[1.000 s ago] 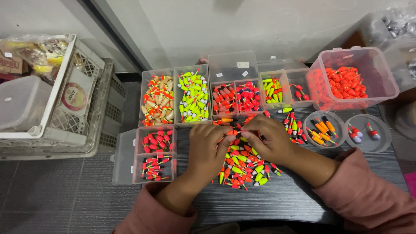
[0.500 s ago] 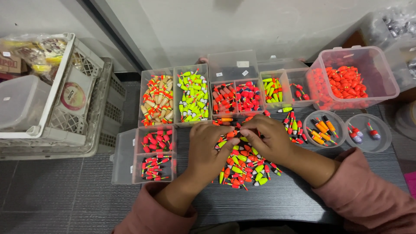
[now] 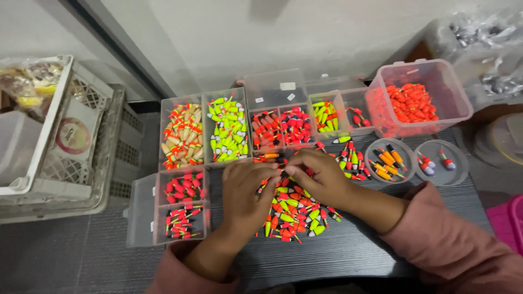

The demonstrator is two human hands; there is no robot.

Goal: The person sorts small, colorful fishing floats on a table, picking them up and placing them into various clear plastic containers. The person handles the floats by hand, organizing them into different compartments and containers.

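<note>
My left hand [image 3: 246, 195] and my right hand [image 3: 321, 175] rest palm-down on a loose pile of small fishing floats [image 3: 297, 215], red, orange and neon yellow-green, on a dark table [image 3: 348, 250]. The fingertips of both hands meet at the pile's far edge, pinching among the floats near a black-and-orange float [image 3: 269, 158]. What each hand grips is hidden by the fingers. Just beyond the fingertips stand clear compartment boxes, one with tan-and-orange floats [image 3: 181, 136], one with neon yellow floats [image 3: 227, 129], one with red-and-dark floats [image 3: 280, 126].
A clear tub of orange floats [image 3: 417, 100] stands at the back right, two round dishes [image 3: 388, 158] [image 3: 441, 161] with a few floats in front of it. A lower clear box of red floats [image 3: 182, 206] sits at left. White plastic crates [image 3: 60, 141] stand on the floor left.
Both hands stay over the pile; the fingertips have drawn closer together at its far edge. The boxes have not moved.
</note>
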